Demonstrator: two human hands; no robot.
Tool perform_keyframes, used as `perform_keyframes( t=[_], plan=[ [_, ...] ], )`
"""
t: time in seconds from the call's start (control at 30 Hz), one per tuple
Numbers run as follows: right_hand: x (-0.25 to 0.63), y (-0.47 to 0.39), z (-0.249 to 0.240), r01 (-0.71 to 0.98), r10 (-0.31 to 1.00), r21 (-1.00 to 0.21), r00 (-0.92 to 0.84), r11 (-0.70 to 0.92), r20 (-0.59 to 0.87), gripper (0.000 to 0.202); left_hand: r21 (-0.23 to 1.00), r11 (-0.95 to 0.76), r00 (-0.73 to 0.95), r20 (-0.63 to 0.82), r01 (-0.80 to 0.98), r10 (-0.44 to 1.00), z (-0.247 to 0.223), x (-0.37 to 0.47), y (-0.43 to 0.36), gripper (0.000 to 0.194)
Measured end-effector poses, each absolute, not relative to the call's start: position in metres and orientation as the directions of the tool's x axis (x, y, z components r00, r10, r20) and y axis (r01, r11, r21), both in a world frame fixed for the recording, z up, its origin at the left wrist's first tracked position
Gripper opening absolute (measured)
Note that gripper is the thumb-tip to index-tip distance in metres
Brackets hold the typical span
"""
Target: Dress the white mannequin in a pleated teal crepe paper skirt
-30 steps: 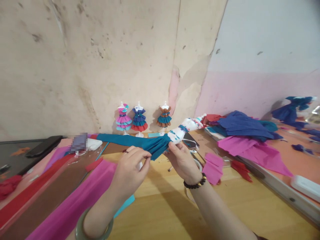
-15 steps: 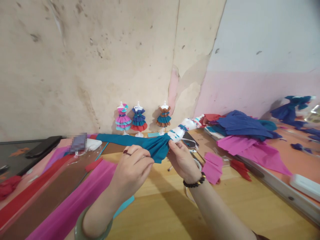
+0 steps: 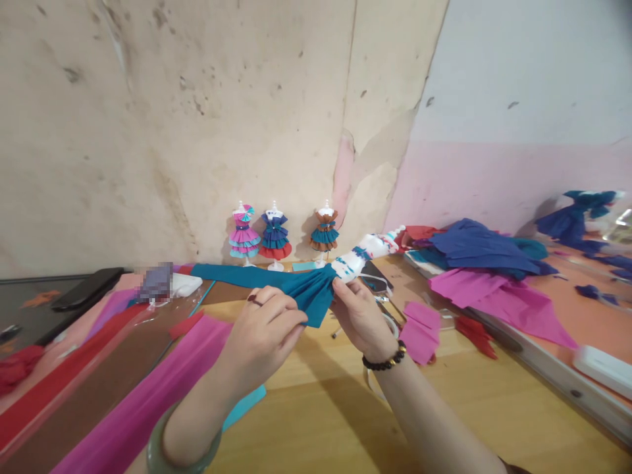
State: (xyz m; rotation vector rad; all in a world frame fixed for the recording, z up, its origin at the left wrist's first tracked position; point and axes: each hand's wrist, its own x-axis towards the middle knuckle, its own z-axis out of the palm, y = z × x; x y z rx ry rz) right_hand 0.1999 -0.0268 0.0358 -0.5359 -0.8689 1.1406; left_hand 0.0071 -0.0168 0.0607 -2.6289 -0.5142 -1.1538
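Observation:
A long teal crepe-paper strip (image 3: pixel 257 277) runs from the left and bunches into pleats at a small white mannequin (image 3: pixel 368 249) lying tilted over the wooden table (image 3: pixel 340 401). My left hand (image 3: pixel 261 336), with a ring and a green bangle, pinches the pleated teal paper. My right hand (image 3: pixel 363 316), wearing a dark bead bracelet, grips the mannequin at its waist and presses the pleats against it.
Three dressed mini mannequins (image 3: pixel 274 237) stand against the wall. Magenta (image 3: pixel 148 401), brown and red paper strips lie at left, with a black phone (image 3: pixel 89 287). Piles of blue (image 3: pixel 484 250) and magenta paper (image 3: pixel 494 296) sit at right, beside a white device (image 3: pixel 600 368).
My left hand has gathered more teal paper toward the mannequin, and the pleated fan hangs lower. The right hand has barely moved.

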Motion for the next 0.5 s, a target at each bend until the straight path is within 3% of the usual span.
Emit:
perform_keyframes(
  t=[0.1,0.27,0.33,0.47,0.5],
  plan=[
    [0.2006,-0.0270,0.0349,-0.546,0.936,-0.762,0.164,0.348,0.311,0.023,-0.120,-0.910,0.649,0.738,0.396,0.185,0.0603,0.0074,-0.0155,0.023],
    [0.2023,-0.0263,0.0346,-0.524,0.935,-0.775,0.171,0.354,0.312,0.025,-0.164,-0.910,0.671,0.726,0.381,0.151,0.0613,0.0050,-0.0135,0.024],
    [0.2026,-0.0259,0.0346,-0.512,0.932,-0.779,0.176,0.360,0.316,0.025,-0.121,-0.924,0.672,0.721,0.363,0.170,0.0625,0.0033,-0.0143,0.023],
    [0.2004,-0.0263,0.0338,-0.484,0.923,-0.787,0.177,0.384,0.341,0.022,0.085,-0.919,0.522,0.801,0.384,0.292,0.0640,0.0024,-0.0182,0.014],
    [0.1991,-0.0270,0.0336,-0.478,0.920,-0.787,0.172,0.390,0.352,0.022,0.126,-0.902,0.491,0.804,0.412,0.337,0.0637,0.0031,-0.0189,0.023]
  ],
)
